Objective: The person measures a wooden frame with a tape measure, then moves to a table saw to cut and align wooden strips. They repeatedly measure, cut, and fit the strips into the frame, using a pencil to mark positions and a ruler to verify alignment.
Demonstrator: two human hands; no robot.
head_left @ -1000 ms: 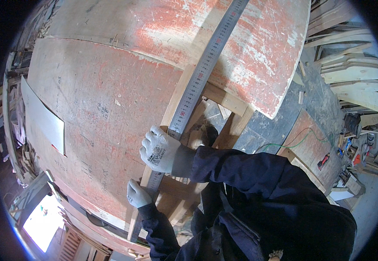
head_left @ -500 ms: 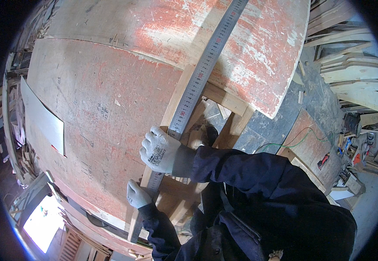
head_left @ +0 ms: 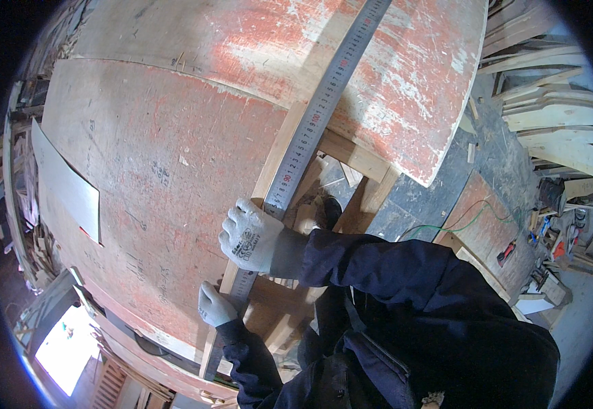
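Two-handed, with right hand (head_left: 250,235) curled onto ruler (head_left: 302,140), left hand (head_left: 216,305) bent lower along it, cannot tell its hold. Long, grey, marked black and red, slanting beside wood strip (head_left: 280,151).

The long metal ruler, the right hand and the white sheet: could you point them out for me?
Long metal ruler (head_left: 301,146): head view, on its marked face.
Right hand (head_left: 250,235): head view, on its gloved back.
White sheet (head_left: 71,183): head view, middle of its flat face.
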